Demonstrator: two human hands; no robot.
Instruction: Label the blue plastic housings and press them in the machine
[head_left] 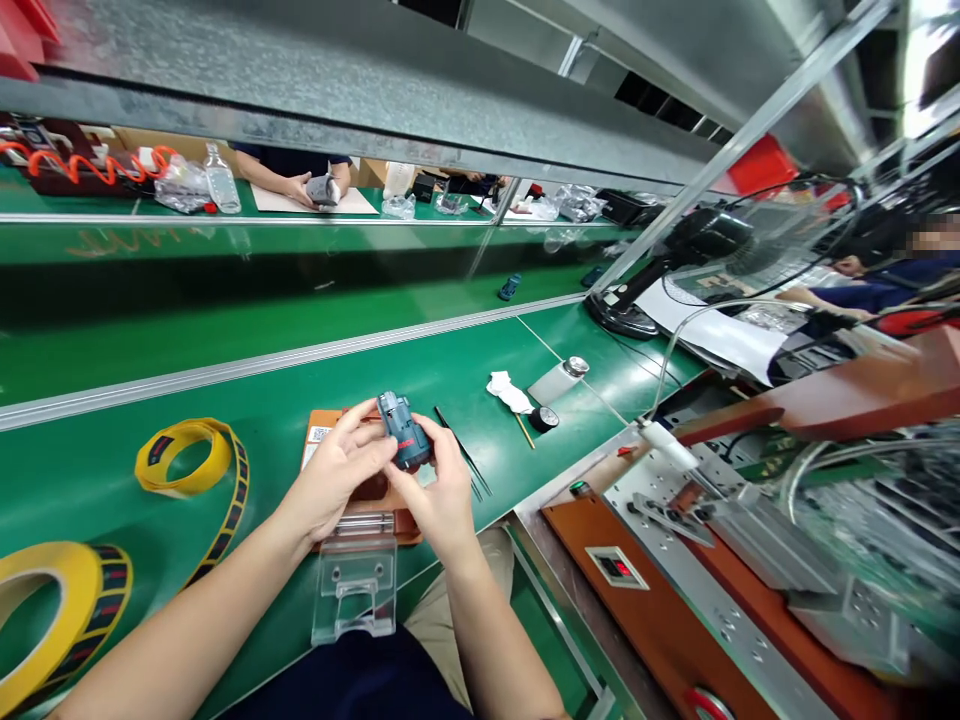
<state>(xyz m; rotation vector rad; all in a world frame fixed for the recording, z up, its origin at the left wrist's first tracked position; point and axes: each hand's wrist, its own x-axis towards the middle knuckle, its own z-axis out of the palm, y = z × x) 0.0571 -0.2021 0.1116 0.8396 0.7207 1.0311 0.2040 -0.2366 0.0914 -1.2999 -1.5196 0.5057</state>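
Observation:
A small blue-grey housing with red lettering [405, 432] is held between both hands, above an orange-brown fixture [409, 530]. My left hand [341, 470] grips its left side, fingers closed on it. On the right side, my right hand [439, 485] has its fingers and thumb closed around the same housing. A clear hinged plastic cover [354, 590] hangs at the fixture's near edge. Dark tweezers [469, 458] lie on the green bench just right of the hands.
Yellow label rolls [184, 460] lie at left. A bottle [559, 380], white cloth [510, 392] and round black-rimmed item [544, 418] are beyond the tweezers. A machine [675, 560] fills the right. Behind the divider, another person's hands [304, 190] hold a grey part.

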